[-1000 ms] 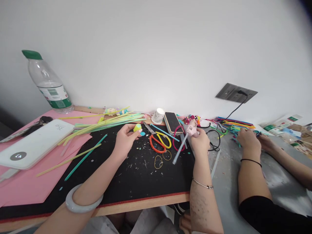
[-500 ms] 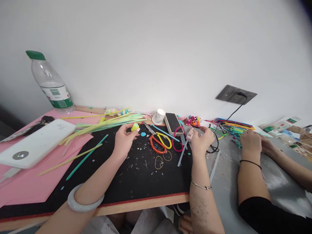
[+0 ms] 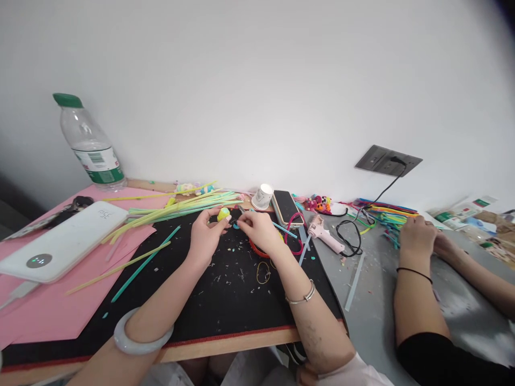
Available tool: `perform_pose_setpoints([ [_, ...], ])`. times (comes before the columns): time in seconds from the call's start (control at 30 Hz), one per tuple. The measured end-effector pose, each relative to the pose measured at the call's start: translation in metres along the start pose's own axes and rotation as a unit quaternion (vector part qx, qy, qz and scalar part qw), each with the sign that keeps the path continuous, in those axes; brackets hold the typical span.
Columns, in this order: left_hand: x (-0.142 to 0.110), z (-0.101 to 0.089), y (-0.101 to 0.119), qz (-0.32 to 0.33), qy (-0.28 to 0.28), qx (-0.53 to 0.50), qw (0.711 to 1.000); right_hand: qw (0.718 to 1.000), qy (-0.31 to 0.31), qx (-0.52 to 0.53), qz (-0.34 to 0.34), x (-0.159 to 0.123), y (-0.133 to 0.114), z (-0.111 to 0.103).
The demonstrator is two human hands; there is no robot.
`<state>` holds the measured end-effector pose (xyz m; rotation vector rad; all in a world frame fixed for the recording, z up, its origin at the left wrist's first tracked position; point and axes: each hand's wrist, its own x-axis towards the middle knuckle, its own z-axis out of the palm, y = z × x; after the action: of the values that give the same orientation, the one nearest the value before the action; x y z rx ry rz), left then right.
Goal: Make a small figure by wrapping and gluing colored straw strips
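Note:
My left hand [image 3: 205,233] is closed in a pinch around a small yellow ball-shaped craft piece [image 3: 223,214]. Close by on its right, my right hand [image 3: 259,230] has its thumb and fingertips together over the black mat [image 3: 225,295]. A small blue disc [image 3: 236,226] shows at those fingertips; whether they grip it I cannot tell. Under my right hand lies a pair of scissors with an orange handle [image 3: 257,249], mostly hidden. The pink glue gun [image 3: 325,236] rests on the grey table to the right, with nobody's hand on it.
Pipe cleaners [image 3: 189,212], a power bank [image 3: 64,241] and a bottle [image 3: 94,155] are on the left. A paper cup [image 3: 262,197] and phone [image 3: 287,208] stand behind my hands. At right, another person's hands [image 3: 418,238] work near colourful pipe cleaners. The glue gun's cord [image 3: 354,246] loops beside it.
My right hand has let go of the glue gun, now lying on the table, and moved left to the blue disc beside my left hand. My left hand still holds the yellow piece.

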<state>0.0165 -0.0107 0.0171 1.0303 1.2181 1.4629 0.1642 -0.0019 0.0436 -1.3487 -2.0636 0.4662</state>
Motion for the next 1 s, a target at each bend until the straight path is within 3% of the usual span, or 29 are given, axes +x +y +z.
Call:
perform_pose_setpoints([
  [0.1,0.003,-0.002,-0.001,-0.003,0.021,-0.014,1.000,0.994,0.096,0.039,0.030,-0.002,0.005,0.001],
  [0.2,0.007,-0.005,-0.003,0.009,0.062,-0.040,0.997,0.960,0.259,0.067,0.077,-0.008,0.011,-0.003],
  [0.27,0.010,-0.006,-0.004,0.025,0.097,-0.052,0.994,0.944,0.313,0.054,0.090,-0.010,0.016,-0.005],
  [0.33,0.011,-0.007,-0.005,0.033,0.113,-0.056,0.992,0.956,0.285,0.015,0.067,-0.010,0.020,-0.002],
  [0.43,0.011,-0.006,-0.005,0.025,0.095,-0.041,0.994,0.984,0.154,-0.085,0.016,-0.007,0.022,0.011],
  [0.5,0.009,-0.004,-0.005,0.019,0.068,-0.021,0.997,0.982,0.093,-0.162,0.021,-0.004,0.020,0.023],
  [0.63,0.006,-0.003,-0.005,0.011,0.022,0.012,1.000,0.973,0.068,-0.214,0.046,-0.001,0.015,0.037],
  [0.8,0.007,-0.003,-0.006,0.003,-0.007,0.019,1.000,0.993,0.100,0.014,0.065,-0.001,0.021,0.031],
  [1.0,0.006,-0.003,-0.008,-0.016,-0.043,0.023,0.999,0.945,0.175,0.249,0.120,-0.006,0.021,0.020],
])
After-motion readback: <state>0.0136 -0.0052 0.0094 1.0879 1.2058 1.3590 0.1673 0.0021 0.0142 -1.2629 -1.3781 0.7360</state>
